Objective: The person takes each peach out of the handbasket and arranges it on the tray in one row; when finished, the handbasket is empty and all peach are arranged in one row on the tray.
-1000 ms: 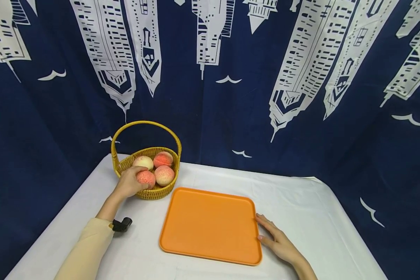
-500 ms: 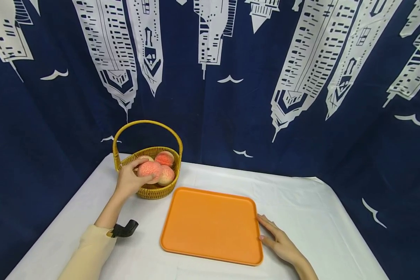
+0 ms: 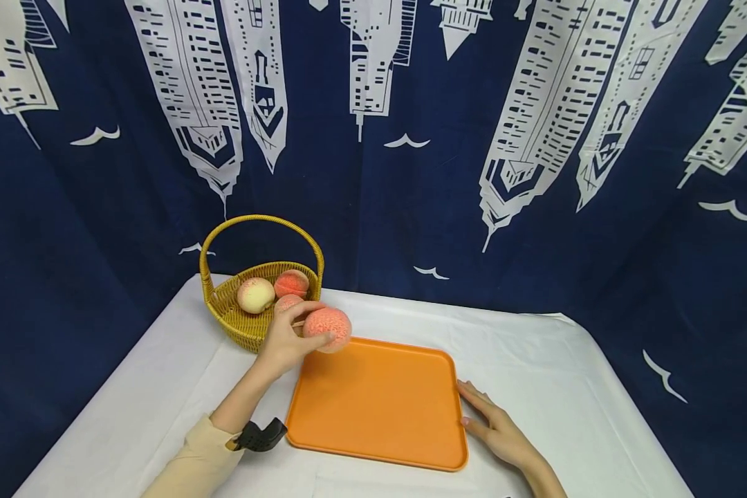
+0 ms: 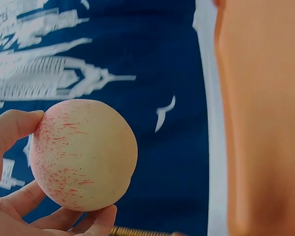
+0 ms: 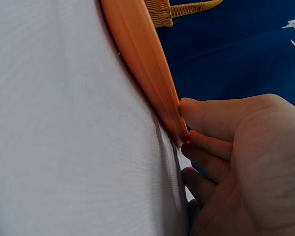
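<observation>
My left hand [image 3: 285, 344] holds a pink-speckled peach [image 3: 328, 330] between thumb and fingers, raised over the far left corner of an orange tray [image 3: 380, 408]. Seen from the left wrist, the same peach [image 4: 88, 155] shows a cream side, with the thumb at its top and fingers underneath. My right hand [image 3: 500, 437] lies at the tray's right edge, its fingers extended and touching the rim. In the right wrist view, thumb and fingertips meet the tray's side wall [image 5: 142, 59].
Behind my left hand stands a yellow wicker basket [image 3: 236, 332] with a tall handle. Inside are a pale peach [image 3: 255, 296], a redder peach [image 3: 292, 284] and another peach [image 3: 286, 303] partly covered by the hand. A white cloth covers the table; a navy printed curtain [image 3: 373, 207] hangs behind.
My left hand has lifted the peach out of the basket and carried it rightward to above the tray's far left corner. The right hand has stayed at the tray's edge.
</observation>
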A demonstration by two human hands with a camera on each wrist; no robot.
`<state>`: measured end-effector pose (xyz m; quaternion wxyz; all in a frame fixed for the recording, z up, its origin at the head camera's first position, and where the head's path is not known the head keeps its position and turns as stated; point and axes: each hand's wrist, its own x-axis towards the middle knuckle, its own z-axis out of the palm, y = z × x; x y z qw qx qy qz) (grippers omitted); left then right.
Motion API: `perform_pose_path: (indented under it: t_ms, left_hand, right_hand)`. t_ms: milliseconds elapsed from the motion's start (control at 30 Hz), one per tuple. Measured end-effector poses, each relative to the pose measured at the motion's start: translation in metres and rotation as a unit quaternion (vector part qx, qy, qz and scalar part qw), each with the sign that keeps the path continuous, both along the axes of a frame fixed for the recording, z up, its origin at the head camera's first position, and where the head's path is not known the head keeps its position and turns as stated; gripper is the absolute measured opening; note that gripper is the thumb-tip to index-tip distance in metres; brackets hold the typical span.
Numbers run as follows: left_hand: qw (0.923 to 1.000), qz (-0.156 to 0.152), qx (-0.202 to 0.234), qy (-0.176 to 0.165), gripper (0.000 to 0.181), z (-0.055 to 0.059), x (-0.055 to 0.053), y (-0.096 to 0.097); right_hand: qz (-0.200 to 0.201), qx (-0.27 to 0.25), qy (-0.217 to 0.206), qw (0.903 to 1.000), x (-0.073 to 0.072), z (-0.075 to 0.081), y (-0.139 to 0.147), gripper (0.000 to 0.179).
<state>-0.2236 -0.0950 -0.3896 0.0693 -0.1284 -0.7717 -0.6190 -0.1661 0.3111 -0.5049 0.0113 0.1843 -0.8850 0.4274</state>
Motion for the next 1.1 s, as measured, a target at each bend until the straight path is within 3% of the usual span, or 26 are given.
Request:
perform_pose_path:
  t_ms: [567,867,1100]
  left_hand:
    - [0.996,-0.079,-0.039,-0.017,0.045,-0.039,0.007,0.104]
    - [0.9954,-0.079,-0.048,-0.025,0.042,-0.059,0.007,0.148]
    - [0.9937,-0.092,-0.055,-0.03,0.039,-0.074,0.01,0.17]
  right_hand:
    - [-0.009,0.014,-0.017,0.9997,0.001,0.003,-0.001,0.058]
    - [-0.012,0.008,-0.036,0.9993,0.001,0.005,-0.002,0.059]
    - [-0.016,0.01,-0.041,0.999,0.002,0.006,-0.002,0.058]
